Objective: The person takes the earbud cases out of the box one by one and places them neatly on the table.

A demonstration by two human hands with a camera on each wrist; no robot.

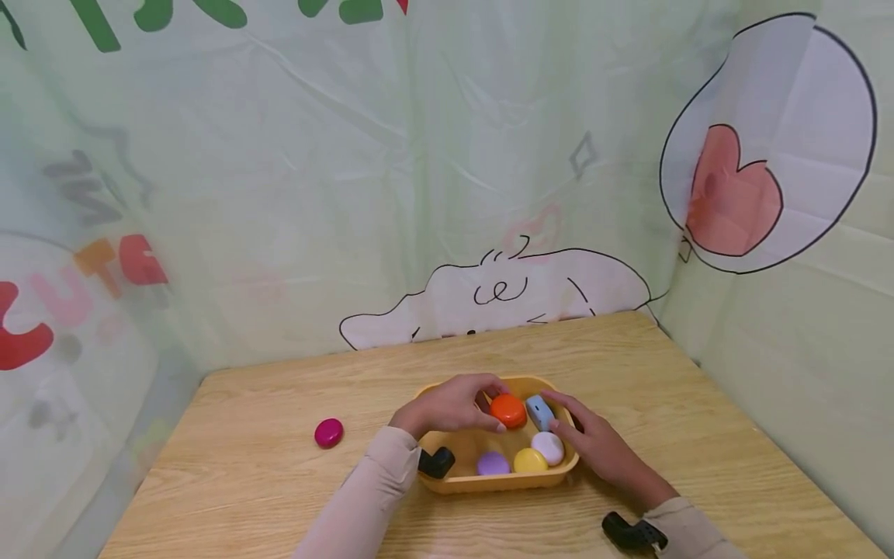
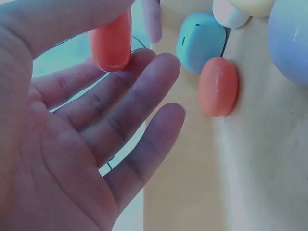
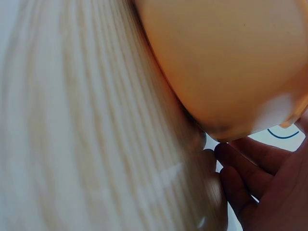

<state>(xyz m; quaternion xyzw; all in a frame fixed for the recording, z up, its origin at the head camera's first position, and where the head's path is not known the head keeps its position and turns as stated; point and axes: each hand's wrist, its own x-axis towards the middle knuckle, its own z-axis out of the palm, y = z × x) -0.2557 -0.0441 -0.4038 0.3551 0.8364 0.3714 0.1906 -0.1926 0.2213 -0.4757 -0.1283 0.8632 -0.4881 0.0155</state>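
Note:
My left hand (image 1: 454,404) reaches over an orange plastic basket (image 1: 499,485) and pinches a glossy orange-red rounded piece (image 2: 110,45) between thumb and fingers. A second orange rounded piece (image 2: 219,86) lies in the basket, beside a light blue one (image 1: 540,412) with small dark marks. White (image 1: 548,448), yellow (image 1: 531,460) and purple (image 1: 493,464) rounded pieces lie along the basket's near right side. At the right end, my right hand (image 1: 594,442) grips the basket, its thumb over the rim and fingers (image 3: 245,166) against the outer wall.
A magenta rounded piece (image 1: 329,433) lies on the wooden table (image 1: 258,481), left of the basket. Printed cloth (image 1: 293,194) hangs behind the table and at both sides. Black camera mounts (image 1: 632,532) sit on both wrists.

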